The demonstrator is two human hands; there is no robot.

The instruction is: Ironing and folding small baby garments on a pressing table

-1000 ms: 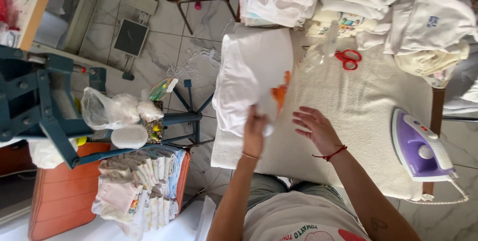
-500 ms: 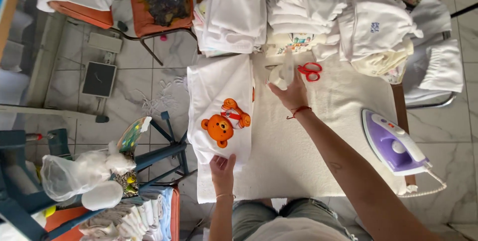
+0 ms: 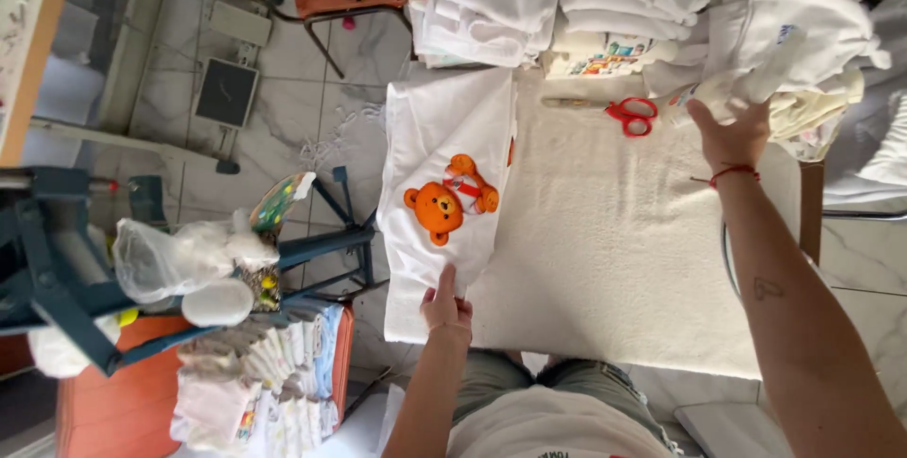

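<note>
Our right hand [image 3: 727, 132] has moved past the scissors [image 3: 631, 115], fingers closing on a spray bottle [image 3: 746, 89]; left hand [image 3: 446, 305] fingers still flat, pinning the bear garment [image 3: 444, 165].

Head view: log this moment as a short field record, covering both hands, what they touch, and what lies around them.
surface: ironing table padded with a white towel
left hand: flat on the near edge of a white garment with an orange bear print
right hand: reaching to the pile of white clothes at the far right, touching it
scissors: red-handled, lying on the towel beside the right hand
far edge: folded white stacks
</note>
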